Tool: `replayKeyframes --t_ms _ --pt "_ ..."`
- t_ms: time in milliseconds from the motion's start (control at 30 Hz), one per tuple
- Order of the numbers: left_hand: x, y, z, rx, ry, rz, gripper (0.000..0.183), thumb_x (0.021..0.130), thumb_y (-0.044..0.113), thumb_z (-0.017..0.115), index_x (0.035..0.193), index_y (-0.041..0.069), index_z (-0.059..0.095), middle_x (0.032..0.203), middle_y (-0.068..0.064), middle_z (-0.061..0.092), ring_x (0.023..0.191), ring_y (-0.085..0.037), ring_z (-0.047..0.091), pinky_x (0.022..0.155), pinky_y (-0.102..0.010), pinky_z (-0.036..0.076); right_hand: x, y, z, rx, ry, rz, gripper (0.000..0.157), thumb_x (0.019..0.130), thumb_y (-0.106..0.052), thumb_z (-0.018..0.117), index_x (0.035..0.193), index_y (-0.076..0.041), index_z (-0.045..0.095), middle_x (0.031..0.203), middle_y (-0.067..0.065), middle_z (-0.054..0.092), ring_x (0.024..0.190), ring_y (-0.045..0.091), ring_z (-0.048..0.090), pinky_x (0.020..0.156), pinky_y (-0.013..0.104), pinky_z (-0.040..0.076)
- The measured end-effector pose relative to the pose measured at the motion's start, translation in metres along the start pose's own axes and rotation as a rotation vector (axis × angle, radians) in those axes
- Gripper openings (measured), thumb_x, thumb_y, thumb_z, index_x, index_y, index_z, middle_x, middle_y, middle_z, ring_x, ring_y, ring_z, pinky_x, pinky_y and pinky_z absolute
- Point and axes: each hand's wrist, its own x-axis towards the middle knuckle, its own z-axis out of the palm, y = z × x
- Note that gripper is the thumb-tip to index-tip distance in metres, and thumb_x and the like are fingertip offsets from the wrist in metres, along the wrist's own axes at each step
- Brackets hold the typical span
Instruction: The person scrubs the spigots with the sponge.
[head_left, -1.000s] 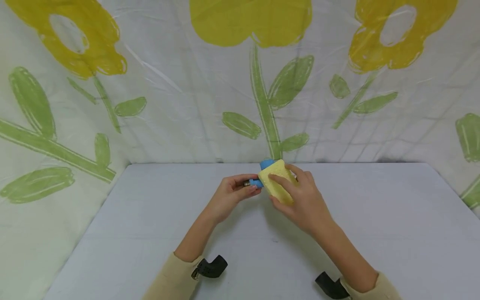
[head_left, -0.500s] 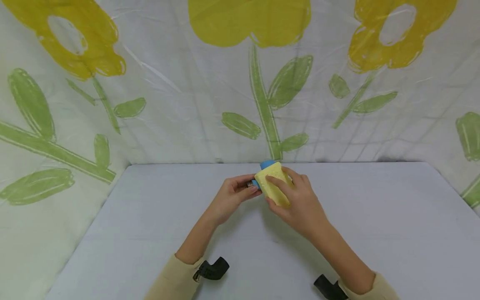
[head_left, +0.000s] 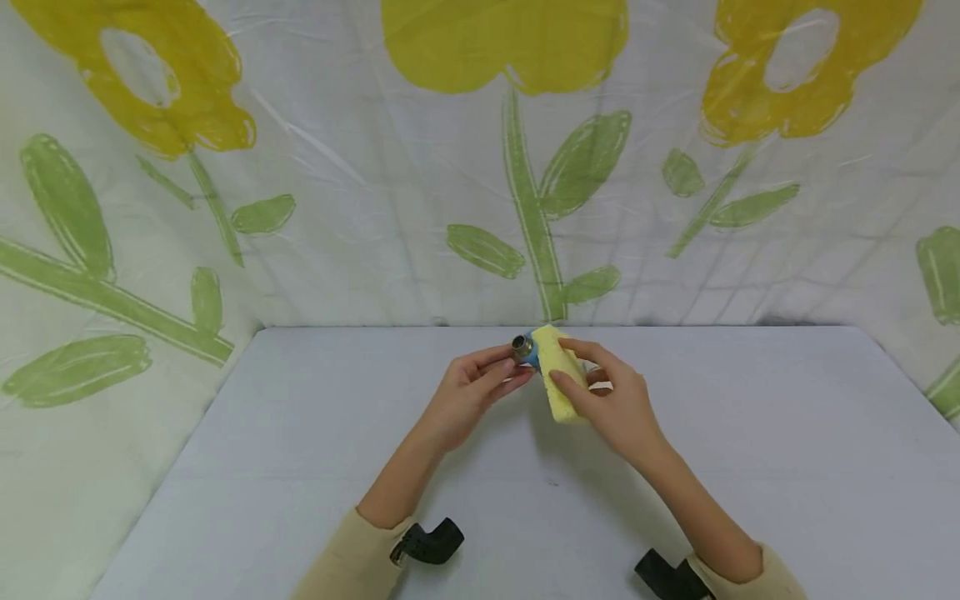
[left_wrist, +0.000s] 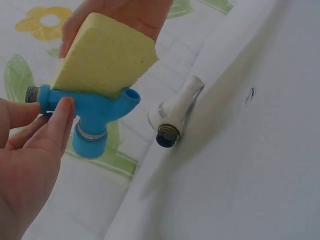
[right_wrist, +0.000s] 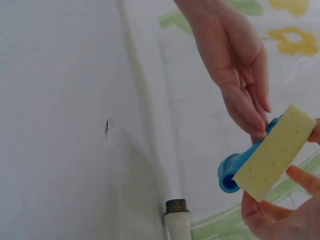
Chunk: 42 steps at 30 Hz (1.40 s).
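Note:
A blue plastic tap (left_wrist: 97, 107) with a metal threaded end is held above the table. My left hand (head_left: 459, 402) pinches it near that thread between thumb and fingers. In the head view only the tap's threaded end and a bit of blue (head_left: 522, 348) show. My right hand (head_left: 621, 408) grips a yellow sponge (head_left: 557, 379) by its sides. The sponge lies against the tap's body, as the left wrist view shows, and covers part of it. In the right wrist view, the sponge (right_wrist: 275, 152) hides much of the tap (right_wrist: 231, 172).
A white tap (left_wrist: 177, 107) with a threaded end rests near the table's far edge, hidden in the head view. The white-covered table (head_left: 300, 467) meets a sheet with painted flowers (head_left: 337, 208) behind. A small dark mark (left_wrist: 251, 95) shows on the tabletop.
The tap has turned so its threaded end now points up toward the head camera. The sponge has tilted from face-on to nearly edge-on and shifted slightly right.

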Motion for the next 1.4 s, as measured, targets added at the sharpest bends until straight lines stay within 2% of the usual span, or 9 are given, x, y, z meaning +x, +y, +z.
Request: replayKeyframes --t_ms 167,300,467,600,800,900,1067,1267,1400 --pt "0.001 -0.004 0.005 0.010 0.109 0.028 0.038 0.103 -0.010 0.058 0.140 -0.018 0.055 0.129 -0.027 0.069 0.105 -0.010 0.074 0.109 -0.046 0.054 -0.001 -0.004 -0.003 0.083 -0.074 0.117 0.043 0.104 -0.032 0.069 0.145 -0.017 0.064 0.144 0.019 0.063 0.102 0.029 0.069 0.070 0.029 0.059" --pt "0.002 -0.008 0.009 0.048 0.199 0.066 0.033 0.096 -0.009 0.070 0.128 -0.015 0.065 0.111 -0.010 0.077 0.095 -0.010 0.075 0.096 -0.034 0.062 -0.002 -0.006 -0.001 0.105 -0.095 0.128 0.042 0.105 -0.033 0.068 0.144 -0.017 0.065 0.145 0.016 0.063 0.110 0.033 0.070 0.081 0.033 0.058" --pt "0.002 -0.011 0.012 0.137 0.281 0.128 0.028 0.090 -0.006 0.078 0.117 -0.010 0.071 0.101 -0.001 0.077 0.094 -0.010 0.072 0.087 -0.024 0.061 -0.005 -0.007 0.001 0.154 -0.131 0.134 0.043 0.106 -0.030 0.066 0.146 -0.014 0.062 0.148 0.018 0.058 0.113 0.033 0.069 0.085 0.032 0.059" --pt "0.002 -0.013 0.013 0.251 0.321 0.182 0.024 0.091 0.000 0.080 0.114 -0.004 0.075 0.102 -0.003 0.076 0.100 -0.014 0.067 0.096 -0.035 0.055 -0.004 -0.008 0.002 0.259 -0.146 0.182 0.043 0.108 -0.026 0.063 0.147 -0.009 0.060 0.146 0.023 0.059 0.109 0.028 0.070 0.082 0.028 0.061" --pt "0.003 -0.015 0.016 0.303 0.343 0.205 0.025 0.094 0.005 0.079 0.118 -0.001 0.074 0.125 -0.012 0.069 0.128 -0.027 0.056 0.117 -0.065 0.036 -0.005 -0.011 0.003 0.379 -0.148 0.280 0.047 0.109 -0.026 0.058 0.152 -0.006 0.053 0.141 0.026 0.062 0.099 0.016 0.068 0.082 0.027 0.061" --pt "0.003 -0.015 0.016 0.255 0.336 0.208 0.027 0.095 0.000 0.076 0.121 -0.007 0.070 0.141 -0.017 0.060 0.139 -0.036 0.050 0.118 -0.059 0.044 -0.005 -0.012 0.004 0.401 -0.149 0.322 0.049 0.110 -0.028 0.058 0.154 -0.008 0.051 0.138 0.025 0.062 0.097 0.017 0.067 0.083 0.029 0.061" --pt "0.004 -0.017 0.015 0.132 0.292 0.224 0.030 0.095 -0.009 0.071 0.123 -0.016 0.064 0.149 -0.020 0.055 0.140 -0.046 0.050 0.096 -0.040 0.063 -0.003 -0.015 0.000 0.426 -0.146 0.347 0.051 0.110 -0.030 0.056 0.156 -0.008 0.050 0.139 0.023 0.061 0.100 0.015 0.068 0.084 0.028 0.062" --pt "0.004 -0.022 0.016 0.186 0.221 0.268 0.027 0.094 -0.011 0.071 0.120 -0.016 0.067 0.135 -0.027 0.065 0.138 -0.038 0.056 0.119 -0.050 0.045 0.000 -0.019 -0.011 0.461 -0.126 0.332 0.050 0.112 -0.030 0.052 0.157 -0.008 0.048 0.137 0.021 0.060 0.102 0.013 0.070 0.086 0.028 0.062" --pt "0.003 -0.022 0.018 0.212 0.190 0.264 0.026 0.094 -0.011 0.071 0.120 -0.015 0.067 0.136 -0.029 0.064 0.137 -0.037 0.057 0.123 -0.054 0.039 0.001 -0.020 -0.014 0.486 -0.110 0.327 0.051 0.112 -0.030 0.052 0.157 -0.008 0.046 0.133 0.015 0.061 0.101 0.012 0.069 0.085 0.027 0.061"
